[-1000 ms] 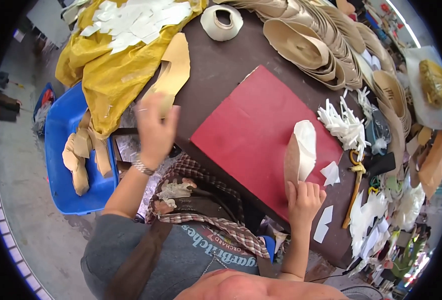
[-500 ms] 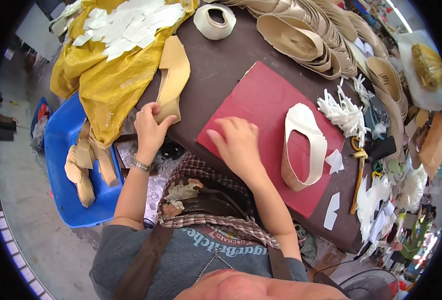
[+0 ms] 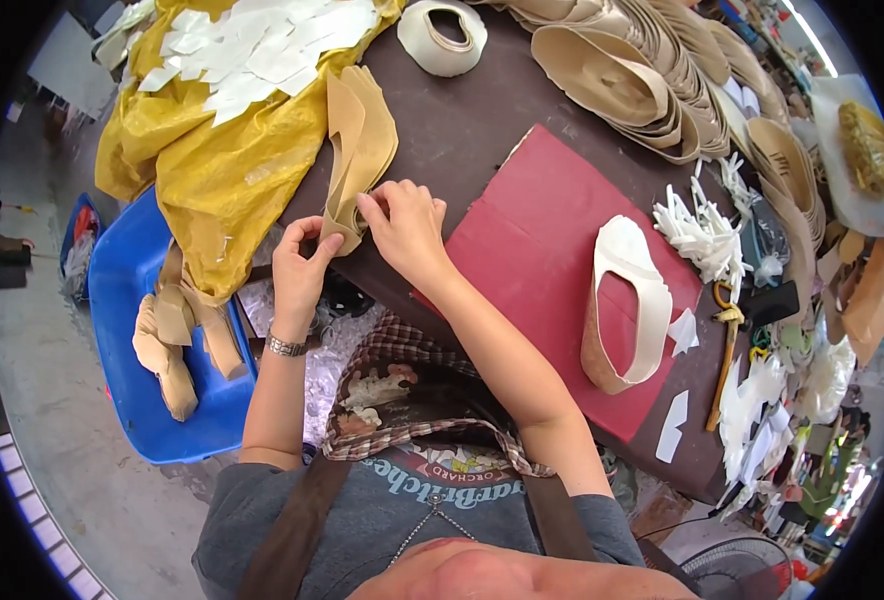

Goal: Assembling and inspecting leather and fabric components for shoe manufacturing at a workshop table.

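A tan leather shoe upper (image 3: 357,150) is held at the near-left edge of the dark brown worktable (image 3: 462,140), just left of the red cutting mat (image 3: 552,260) that serves here as the landmark. Its lower end is pinched between the thumb and fingertips of the left hand (image 3: 300,272), while the right hand (image 3: 404,225) is laid against the same end from the mat's side, its fingers curled together and pressed onto the leather; both hands are touching the piece and nearly touching each other. On the mat itself, toward its right half, a shoe upper with a white lining (image 3: 627,300) is stood on edge as an open loop, well apart from the hands. A small white offcut (image 3: 684,330) is seen just right of that loop, and a heap of white trimmings (image 3: 702,225) lies beyond the mat's far-right corner. Behind the mat, a long overlapped row of tan uppers (image 3: 642,80) is stacked, with a pale ring-shaped piece (image 3: 442,35) at its left end. Far left of the mat, a yellow plastic sheet (image 3: 212,170) strewn with white cut pieces (image 3: 252,50) is draped over the table edge, and below it a blue plastic crate (image 3: 137,300) holding tan leather pieces (image 3: 172,340) is set on the floor.
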A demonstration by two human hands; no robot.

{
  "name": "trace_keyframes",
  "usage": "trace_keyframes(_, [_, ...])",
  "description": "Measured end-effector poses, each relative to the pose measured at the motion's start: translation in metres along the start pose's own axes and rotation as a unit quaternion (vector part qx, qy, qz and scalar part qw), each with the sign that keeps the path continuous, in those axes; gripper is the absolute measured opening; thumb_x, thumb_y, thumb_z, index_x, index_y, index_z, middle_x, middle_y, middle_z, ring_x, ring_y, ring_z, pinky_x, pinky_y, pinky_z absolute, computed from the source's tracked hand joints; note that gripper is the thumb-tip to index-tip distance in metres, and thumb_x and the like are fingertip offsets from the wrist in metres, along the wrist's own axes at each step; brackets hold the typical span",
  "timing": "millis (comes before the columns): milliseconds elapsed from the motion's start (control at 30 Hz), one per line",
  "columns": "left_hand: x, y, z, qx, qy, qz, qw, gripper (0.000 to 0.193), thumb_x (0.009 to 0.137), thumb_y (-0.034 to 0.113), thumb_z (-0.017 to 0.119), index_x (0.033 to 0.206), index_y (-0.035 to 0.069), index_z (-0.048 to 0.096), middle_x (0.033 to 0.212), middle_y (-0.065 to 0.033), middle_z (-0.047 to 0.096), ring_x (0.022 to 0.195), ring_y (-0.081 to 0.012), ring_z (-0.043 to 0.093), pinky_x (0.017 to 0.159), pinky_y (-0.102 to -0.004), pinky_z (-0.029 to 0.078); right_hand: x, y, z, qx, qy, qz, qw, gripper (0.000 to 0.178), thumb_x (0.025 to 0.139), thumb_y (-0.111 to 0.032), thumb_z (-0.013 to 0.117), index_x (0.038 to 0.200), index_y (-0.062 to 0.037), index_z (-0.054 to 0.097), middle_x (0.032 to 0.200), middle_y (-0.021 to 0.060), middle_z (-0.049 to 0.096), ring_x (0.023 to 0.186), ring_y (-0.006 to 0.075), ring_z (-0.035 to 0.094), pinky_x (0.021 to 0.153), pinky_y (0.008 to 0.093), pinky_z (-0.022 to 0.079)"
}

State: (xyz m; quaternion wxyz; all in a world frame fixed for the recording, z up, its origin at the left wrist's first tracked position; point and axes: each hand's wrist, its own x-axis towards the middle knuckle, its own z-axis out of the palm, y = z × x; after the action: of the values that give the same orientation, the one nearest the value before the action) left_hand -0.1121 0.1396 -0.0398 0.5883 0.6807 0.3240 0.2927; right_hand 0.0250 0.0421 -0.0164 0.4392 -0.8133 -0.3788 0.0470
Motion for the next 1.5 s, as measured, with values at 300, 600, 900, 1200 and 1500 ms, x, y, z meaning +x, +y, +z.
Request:
trace_keyframes(300, [0.005, 0.011, 0.022, 0.104, 0.105, 0.092, 0.985, 0.047, 0.081, 0.020, 0.077, 0.118, -0.002, 0.058, 0.108, -0.0081, 0.064, 0.093, -0.0149, 0.060, 0.088, -0.0285, 0.048, -0.003, 0.009, 0.014, 0.135, 0.003, -0.043, 0.990, 0.021, 0.092, -0.021, 0.059, 0.083, -0.0023, 0.063, 0.085, 0.0109, 0.063, 0.083, 0.0319, 0.057, 0.075, 0.0418, 0.043])
trace_keyframes(600, [0.022, 0.033, 0.031, 0.142, -0.002, 0.012, 0.990, 0.064, 0.079, 0.031, 0.077, 0.126, -0.005, 0.052, 0.113, -0.0166, 0.064, 0.098, -0.0234, 0.063, 0.087, -0.0337, 0.050, -0.002, 0.027, -0.012, 0.181, 0.125, 0.055, 0.974, 0.025, 0.099, -0.021, 0.052, 0.088, -0.0003, 0.058, 0.082, 0.0056, 0.061, 0.077, 0.0163, 0.055, 0.072, 0.0292, 0.044])
trace_keyframes(900, [-0.005, 0.059, 0.033, 0.349, 0.027, 0.284, 0.893, 0.055, 0.079, 0.031, 0.077, 0.116, -0.005, 0.058, 0.100, -0.0158, 0.067, 0.086, -0.0236, 0.064, 0.082, -0.0321, 0.050, -0.030, 0.023, -0.085, 0.313, 0.094, 0.083, 0.941, 0.027, 0.104, -0.023, 0.045, 0.092, -0.0015, 0.054, 0.083, -0.0027, 0.055, 0.078, 0.0047, 0.048, 0.070, 0.0231, 0.043])
trace_keyframes(1200, [-0.040, 0.052, 0.077, -0.205, -0.160, -0.079, 0.962, 0.018, 0.091, 0.008, 0.067, 0.106, -0.001, 0.065, 0.093, -0.0007, 0.067, 0.085, -0.0063, 0.059, 0.079, -0.0222, 0.048, -0.080, 0.018, -0.103, 0.345, -0.045, 0.120, 0.930, 0.026, 0.102, -0.024, 0.050, 0.094, -0.0014, 0.059, 0.080, -0.0035, 0.055, 0.075, 0.0040, 0.048, 0.068, 0.0204, 0.043])
trace_keyframes(1500, [-0.021, 0.042, 0.052, -0.022, -0.034, 0.055, 0.998, 0.023, 0.091, 0.012, 0.065, 0.109, -0.003, 0.062, 0.102, -0.0069, 0.065, 0.092, -0.0130, 0.059, 0.084, -0.0276, 0.046, -0.068, -0.007, -0.175, 0.430, 0.194, 0.105, 0.875, 0.004, 0.092, -0.006, 0.063, 0.094, -0.0023, 0.062, 0.082, -0.0025, 0.060, 0.070, 0.0036, 0.053, 0.063, 0.0172, 0.042])
